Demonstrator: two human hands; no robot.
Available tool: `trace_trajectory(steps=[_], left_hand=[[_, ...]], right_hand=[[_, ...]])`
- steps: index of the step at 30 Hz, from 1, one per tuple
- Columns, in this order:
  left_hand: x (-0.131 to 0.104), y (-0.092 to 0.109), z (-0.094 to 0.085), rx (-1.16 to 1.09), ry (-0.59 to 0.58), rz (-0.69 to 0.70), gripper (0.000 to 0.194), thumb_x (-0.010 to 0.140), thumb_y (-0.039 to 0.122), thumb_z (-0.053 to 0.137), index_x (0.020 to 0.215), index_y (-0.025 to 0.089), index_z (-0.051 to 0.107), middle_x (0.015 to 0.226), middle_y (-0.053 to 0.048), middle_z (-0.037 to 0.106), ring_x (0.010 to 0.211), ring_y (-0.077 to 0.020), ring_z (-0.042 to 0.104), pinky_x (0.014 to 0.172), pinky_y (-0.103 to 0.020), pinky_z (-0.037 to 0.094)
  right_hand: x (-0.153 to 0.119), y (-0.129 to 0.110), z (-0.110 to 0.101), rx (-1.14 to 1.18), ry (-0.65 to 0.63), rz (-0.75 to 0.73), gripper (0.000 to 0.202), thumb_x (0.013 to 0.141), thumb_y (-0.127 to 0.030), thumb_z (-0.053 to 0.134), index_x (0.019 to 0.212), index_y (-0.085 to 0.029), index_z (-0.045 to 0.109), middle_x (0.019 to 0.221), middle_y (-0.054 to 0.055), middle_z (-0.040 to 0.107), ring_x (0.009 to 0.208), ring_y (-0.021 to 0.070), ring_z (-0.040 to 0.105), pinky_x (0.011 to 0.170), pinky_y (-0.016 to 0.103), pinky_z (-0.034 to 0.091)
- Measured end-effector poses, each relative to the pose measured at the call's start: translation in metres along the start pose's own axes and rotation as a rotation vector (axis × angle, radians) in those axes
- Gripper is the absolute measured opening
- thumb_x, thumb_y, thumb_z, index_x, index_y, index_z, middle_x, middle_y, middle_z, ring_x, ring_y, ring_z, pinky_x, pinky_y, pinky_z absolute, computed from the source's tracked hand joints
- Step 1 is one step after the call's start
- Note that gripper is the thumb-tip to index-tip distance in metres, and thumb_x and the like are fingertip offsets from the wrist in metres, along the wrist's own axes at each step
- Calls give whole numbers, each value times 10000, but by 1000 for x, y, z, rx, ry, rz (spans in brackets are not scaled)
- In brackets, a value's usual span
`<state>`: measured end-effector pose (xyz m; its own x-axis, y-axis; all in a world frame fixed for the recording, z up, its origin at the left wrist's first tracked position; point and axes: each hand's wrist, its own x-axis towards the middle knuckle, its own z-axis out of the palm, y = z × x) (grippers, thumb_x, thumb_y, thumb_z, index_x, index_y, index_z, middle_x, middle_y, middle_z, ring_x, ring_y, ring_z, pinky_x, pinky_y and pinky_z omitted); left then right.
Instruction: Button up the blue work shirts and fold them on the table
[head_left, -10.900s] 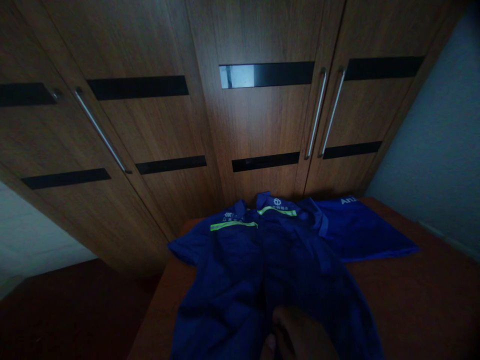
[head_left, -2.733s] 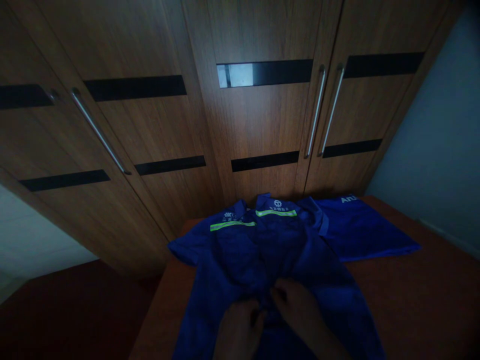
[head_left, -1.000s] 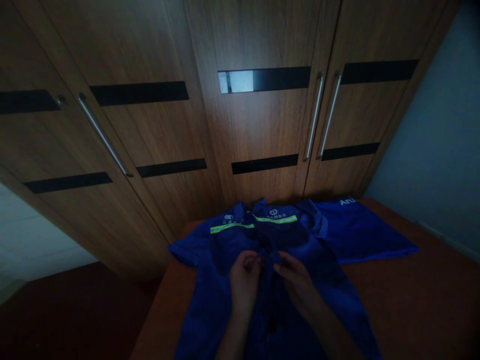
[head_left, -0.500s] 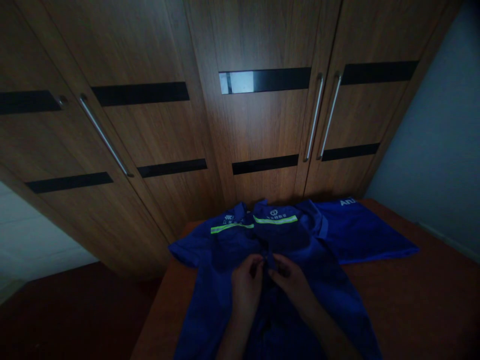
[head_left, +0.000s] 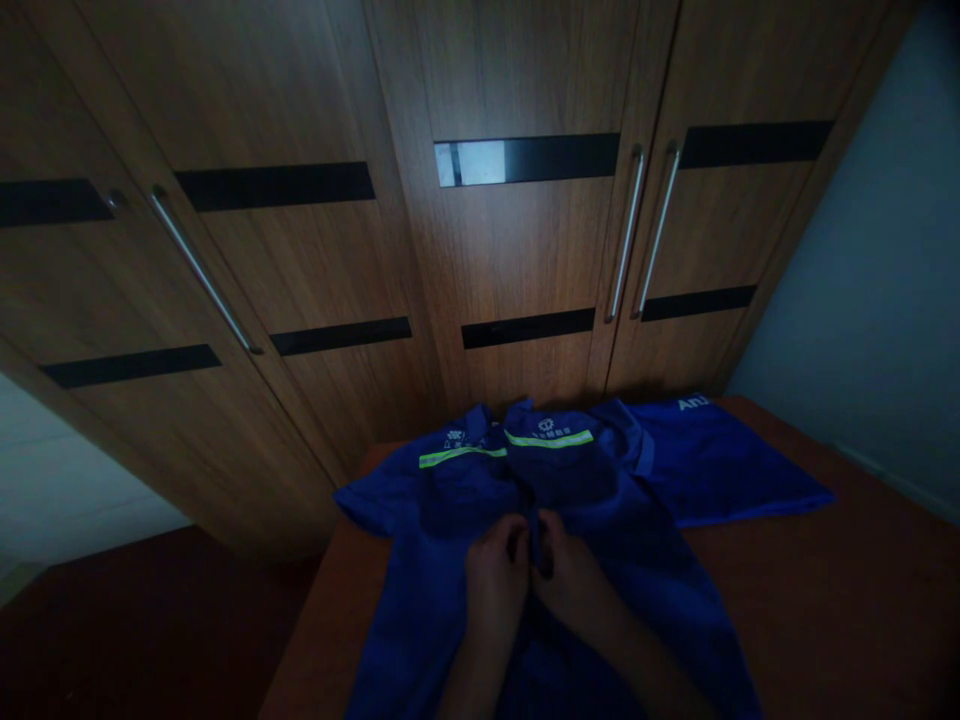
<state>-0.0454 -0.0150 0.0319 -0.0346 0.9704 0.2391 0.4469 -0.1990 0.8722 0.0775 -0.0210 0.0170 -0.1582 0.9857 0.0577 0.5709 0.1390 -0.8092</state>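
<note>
A dark blue short-sleeved garment (head_left: 442, 500) with yellow-green reflective strips and white chest prints lies spread on a reddish-brown table (head_left: 810, 590). Along its front opening, near the middle, my left hand (head_left: 496, 570) pinches one edge of the cloth. Close beside it on the right, my right hand (head_left: 570, 575) has its fingers closed on the other front edge. The fingertips of both hands nearly meet. Whatever small part lies between them is too dark to make out.
A brighter blue folded cloth (head_left: 735, 470) with white letters lies at the garment's right, partly under its sleeve. Behind the table stands a wooden wardrobe (head_left: 517, 250) with black strips and metal handles. A pale wall (head_left: 877, 330) is at the right.
Both hands have shifted slightly down the garment's front. My right hand has turned and come closer to my left hand, and its fingers point more upward.
</note>
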Motion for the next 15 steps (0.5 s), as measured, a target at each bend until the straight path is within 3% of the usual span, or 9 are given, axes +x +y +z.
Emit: trace_trajectory(steps=[4, 8, 12, 15], left_hand=[[-2, 0, 4, 45, -3, -60, 173, 775, 151, 537, 867, 251, 644, 753, -17, 709, 677, -198, 663, 606, -250, 415], [-3, -1, 7, 15, -3, -53, 115, 769, 151, 533, 783, 236, 609, 690, -3, 676, 629, -182, 643, 586, -244, 404], [-2, -1, 5, -205, -1, -89, 78, 758, 165, 533, 768, 217, 591, 703, 0, 668, 695, -176, 652, 635, -236, 444], [0, 0, 4, -371, -34, -178, 86, 769, 286, 588, 775, 200, 585, 678, 0, 660, 681, -173, 642, 608, -229, 452]], right_hand=[[-3, -4, 2, -142, -53, -14, 600, 770, -137, 487, 1352, -75, 353, 972, 161, 698, 826, 237, 671, 682, 287, 450], [-5, -8, 0, -184, -109, -42, 672, 755, -123, 486, 1401, -55, 313, 1025, 173, 696, 866, 251, 674, 696, 291, 456], [-6, -7, -1, -198, -132, -54, 697, 770, -143, 487, 1430, -47, 285, 1075, 191, 675, 929, 266, 656, 757, 320, 465], [-8, -7, 0, -148, -119, -81, 722, 774, -154, 503, 1448, -66, 260, 1151, 203, 638, 1014, 269, 620, 837, 345, 450]])
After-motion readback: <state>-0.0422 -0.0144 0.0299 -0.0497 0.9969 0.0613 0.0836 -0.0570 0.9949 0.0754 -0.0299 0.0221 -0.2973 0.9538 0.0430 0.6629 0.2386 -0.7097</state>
